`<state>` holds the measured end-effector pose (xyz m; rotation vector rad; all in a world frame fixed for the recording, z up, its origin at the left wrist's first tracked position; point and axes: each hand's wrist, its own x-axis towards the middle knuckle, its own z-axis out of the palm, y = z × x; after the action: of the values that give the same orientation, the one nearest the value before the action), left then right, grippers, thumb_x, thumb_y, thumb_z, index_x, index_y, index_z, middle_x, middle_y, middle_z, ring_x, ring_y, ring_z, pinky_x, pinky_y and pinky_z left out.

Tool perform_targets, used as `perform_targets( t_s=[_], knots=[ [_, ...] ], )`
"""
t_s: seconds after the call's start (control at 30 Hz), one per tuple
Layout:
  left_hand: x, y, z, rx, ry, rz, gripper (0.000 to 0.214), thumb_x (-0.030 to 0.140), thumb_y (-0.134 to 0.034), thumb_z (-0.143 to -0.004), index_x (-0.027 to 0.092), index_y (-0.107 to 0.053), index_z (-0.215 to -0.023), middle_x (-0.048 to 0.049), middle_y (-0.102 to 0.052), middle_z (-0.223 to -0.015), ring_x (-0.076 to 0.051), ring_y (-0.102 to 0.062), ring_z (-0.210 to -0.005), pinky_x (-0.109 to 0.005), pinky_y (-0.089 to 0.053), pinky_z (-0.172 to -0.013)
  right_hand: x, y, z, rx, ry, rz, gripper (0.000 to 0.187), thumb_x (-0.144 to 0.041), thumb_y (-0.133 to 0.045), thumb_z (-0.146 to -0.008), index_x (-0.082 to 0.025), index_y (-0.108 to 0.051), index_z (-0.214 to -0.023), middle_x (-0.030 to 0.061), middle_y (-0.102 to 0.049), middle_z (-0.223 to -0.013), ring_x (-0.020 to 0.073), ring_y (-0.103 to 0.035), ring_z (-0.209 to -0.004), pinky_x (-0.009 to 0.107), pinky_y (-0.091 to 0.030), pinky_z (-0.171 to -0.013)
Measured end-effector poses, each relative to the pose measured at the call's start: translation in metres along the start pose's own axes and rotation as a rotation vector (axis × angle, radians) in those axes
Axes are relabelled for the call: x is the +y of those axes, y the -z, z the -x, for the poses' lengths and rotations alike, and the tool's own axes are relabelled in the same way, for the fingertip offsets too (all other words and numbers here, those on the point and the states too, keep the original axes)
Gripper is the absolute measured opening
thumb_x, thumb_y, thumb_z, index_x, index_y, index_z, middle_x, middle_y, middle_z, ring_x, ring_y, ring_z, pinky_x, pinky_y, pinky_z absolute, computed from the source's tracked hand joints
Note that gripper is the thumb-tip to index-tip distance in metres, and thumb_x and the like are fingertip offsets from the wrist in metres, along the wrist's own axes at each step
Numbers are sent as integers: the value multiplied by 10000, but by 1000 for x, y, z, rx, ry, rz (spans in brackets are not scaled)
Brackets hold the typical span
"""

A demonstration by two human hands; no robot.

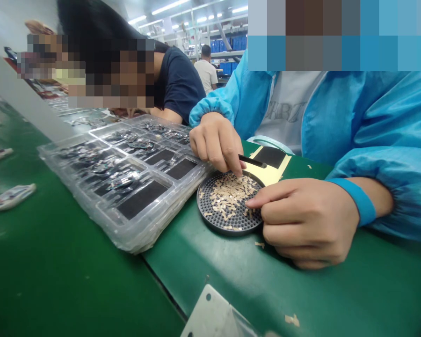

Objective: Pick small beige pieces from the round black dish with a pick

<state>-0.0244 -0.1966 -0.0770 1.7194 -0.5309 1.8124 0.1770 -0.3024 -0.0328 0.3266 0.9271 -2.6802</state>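
Two co-worker's hands are working at a round black perforated dish [210, 216] of tan chips [229, 194]. The sleeved hand [215, 140] is pinching a black tool [252, 161]. The wristbanded hand [307, 222] is curling loosely, its forefinger touching the chips. A clear plastic compartment tray [126, 187] is abutting the dish beside the sleeved hand, and open green bench [91, 290] is lying before both. The wearer's own hands are out of view.

The tip of the black tool [253, 162] is hidden behind the fingers of the right hand [215, 140] at the round dish's [210, 216] 12 o'clock rim, its tan chips [228, 194] too small to identify, and the frame's bottom edge crops a metal plate [214, 316].
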Motion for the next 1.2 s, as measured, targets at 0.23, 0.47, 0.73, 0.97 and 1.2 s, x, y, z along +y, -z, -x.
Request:
perform_targets(
  t_s=[0.23, 0.47, 0.73, 0.97, 1.2],
  knots=[
    [-17, 9, -4, -118, -138, 87, 186, 171, -805, -958, 297, -924, -890, 88, -638, -522, -71, -521, -297, -7, -602, -763, -3, -2, -1, 35, -14, -10, 804, -520, -717, -1072, -179, 1, -953, -3, 4, -862, -2, -110, -690, 116, -233, -630],
    [-24, 27, -12, -347, -203, 151, 339, 83, -706, -1022, 284, -925, -1185, 80, -744, -675, -91, -617, -376, -35, -636, -858, -2, -1, 1, 8, -6, 5, 758, -515, -643, -1130, -173, 7, -944, -7, -10, -871, -9, -139, -708, 99, -239, -659],
    [-12, 20, -7, -231, -104, 48, 230, 161, -759, -1002, 299, -929, -932, 62, -672, -558, -82, -627, -386, -5, -603, -843, -1, -2, 2, 22, -4, -10, 764, -500, -672, -1117, -178, -1, -944, -8, -19, -861, -9, -130, -704, 116, -224, -648],
    [-22, 27, -9, -306, -208, 87, 319, 108, -705, -1004, 316, -936, -1073, 102, -716, -626, -63, -577, -345, -2, -609, -871, 0, 1, 4, 25, -22, -23, 774, -534, -686, -1108, -181, -20, -930, -13, -24, -856, -10, -130, -703, 111, -250, -642],
    [-17, 20, -6, -207, -154, 54, 319, 143, -717, -1035, 380, -927, -1069, 128, -689, -591, -84, -502, -280, -36, -626, -706, 0, -1, 1, -61, 29, 10, 687, -471, -570, -1171, -165, 6, -954, 6, 21, -907, 0, -103, -742, 65, -252, -696]
  ],
)
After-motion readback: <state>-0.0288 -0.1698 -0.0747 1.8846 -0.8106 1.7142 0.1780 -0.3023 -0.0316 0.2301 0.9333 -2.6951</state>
